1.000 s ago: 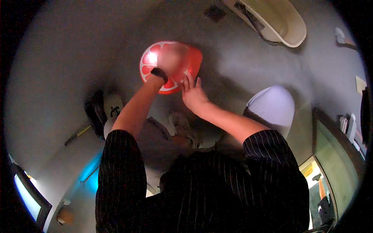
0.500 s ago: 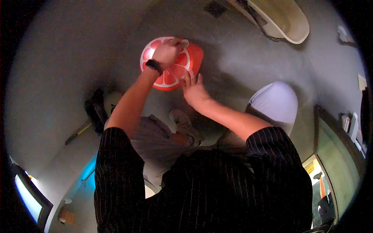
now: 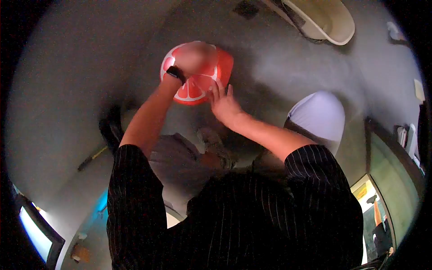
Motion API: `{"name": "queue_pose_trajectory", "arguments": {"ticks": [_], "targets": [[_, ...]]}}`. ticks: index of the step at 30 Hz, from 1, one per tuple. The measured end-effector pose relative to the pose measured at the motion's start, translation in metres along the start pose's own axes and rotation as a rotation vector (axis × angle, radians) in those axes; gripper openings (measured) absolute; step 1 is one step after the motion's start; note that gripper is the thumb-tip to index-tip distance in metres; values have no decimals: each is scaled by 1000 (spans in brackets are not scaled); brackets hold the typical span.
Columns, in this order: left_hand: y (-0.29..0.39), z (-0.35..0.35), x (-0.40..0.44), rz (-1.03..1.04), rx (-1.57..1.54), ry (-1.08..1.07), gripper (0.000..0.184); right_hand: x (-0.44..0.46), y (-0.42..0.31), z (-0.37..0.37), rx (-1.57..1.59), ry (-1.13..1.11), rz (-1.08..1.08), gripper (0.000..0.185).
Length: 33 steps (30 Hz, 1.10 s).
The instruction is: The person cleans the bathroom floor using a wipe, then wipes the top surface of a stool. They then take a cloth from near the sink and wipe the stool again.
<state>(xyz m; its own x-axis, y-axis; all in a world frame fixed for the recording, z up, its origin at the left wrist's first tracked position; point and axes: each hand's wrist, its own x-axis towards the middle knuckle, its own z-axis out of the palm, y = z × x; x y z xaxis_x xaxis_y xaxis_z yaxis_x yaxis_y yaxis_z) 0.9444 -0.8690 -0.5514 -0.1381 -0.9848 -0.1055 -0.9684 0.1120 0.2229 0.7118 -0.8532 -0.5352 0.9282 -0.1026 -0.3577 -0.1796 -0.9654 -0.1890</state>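
On the floor in front of me stands a round stool or pouf (image 3: 189, 93) with red sides and a top printed like a grapefruit slice. My left hand (image 3: 195, 57), with a dark watch at its wrist, is over the upper part of the printed top. Motion smears its fingers, so I cannot make out whether it holds anything. The fingers of my right hand (image 3: 224, 104) are spread, with their tips at the near right edge of the printed top.
A white rounded object (image 3: 319, 114) stands to the right of my right forearm. Farther off is a cream tub-like container (image 3: 337, 27). A dark object (image 3: 111, 126) lies on the left, beside a thin stick (image 3: 92, 158). A lit screen (image 3: 36, 234) is at lower left.
My left hand has shifted slightly left across the top and become blurred; a pale bit seen at its fingers earlier no longer shows. My right hand keeps its place at the edge.
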Motion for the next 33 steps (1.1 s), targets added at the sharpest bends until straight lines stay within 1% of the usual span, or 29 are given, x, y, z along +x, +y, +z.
{"name": "queue_pose_trajectory", "arguments": {"ticks": [1, 2, 3, 5, 7, 8, 9, 11, 13, 14, 15, 17, 18, 19, 21, 23, 24, 25, 27, 29, 31, 33], "targets": [[1, -9, 6, -67, -26, -91, 37, -1, 2, -1, -37, -15, -12, 61], [-5, 20, -4, -103, -49, 53, 37, 0, 4, -1, -43, -11, -11, 61], [3, 16, -7, -90, -79, 89, 36, 2, 4, -2, -22, 0, -1, 61], [-4, 30, -12, -111, -171, 103, 37, 2, 4, 0, 3, 5, 11, 60], [-17, 21, -11, -85, -139, 45, 40, -1, 3, -1, -25, 11, -17, 60], [-11, 27, -11, -22, -108, 167, 43, -1, 1, 0, -24, 11, -21, 60], [-1, 21, -17, -93, 42, 70, 43, 1, 2, 0, -17, 11, -10, 61], [2, 14, -16, -26, 30, 63, 42, 2, 3, 3, -11, 7, 2, 61], [-9, 5, -10, -105, -92, 68, 42, 1, 1, 8, -42, 66, 20, 62], [-9, 4, -6, -131, -20, 1, 42, 0, -2, 11, -37, 61, 17, 62], [-3, 5, -8, -133, -19, 1, 42, 1, -2, 11, -3, 60, 25, 62], [11, 6, -12, -80, -84, -16, 42, 4, 3, 8, 23, 60, 38, 62], [1, 5, -12, 25, -76, 66, 41, 2, 3, 6, -13, 57, 27, 62], [-8, 6, -6, -78, -53, 22, 41, -1, 2, 4, -46, 54, 13, 62], [-5, 10, -9, -74, -46, 74, 40, 0, 3, 0, -32, 19, 10, 62], [-6, 36, -14, 59, 65, 169, 40, 3, 6, -3, -25, -8, 12, 62], [-14, 32, -11, 59, 5, 122, 40, 5, 6, -3, -19, -13, 24, 63], [5, -12, 2, -218, -178, -84, 39, 2, 3, -2, -5, -27, 31, 63], [-1, -1, 1, -113, -103, 87, 28, 1, 4, -4, 9, -43, 19, 63], [5, 7, -5, 43, -66, 213, 27, 4, 7, -5, 12, -45, 14, 63], [0, -1, -1, 69, -56, 174, 29, 2, 3, -2, 18, 15, 29, 63], [-6, -9, 8, -172, -40, -44, 31, 1, 3, 0, 6, 6, 21, 62]]}}
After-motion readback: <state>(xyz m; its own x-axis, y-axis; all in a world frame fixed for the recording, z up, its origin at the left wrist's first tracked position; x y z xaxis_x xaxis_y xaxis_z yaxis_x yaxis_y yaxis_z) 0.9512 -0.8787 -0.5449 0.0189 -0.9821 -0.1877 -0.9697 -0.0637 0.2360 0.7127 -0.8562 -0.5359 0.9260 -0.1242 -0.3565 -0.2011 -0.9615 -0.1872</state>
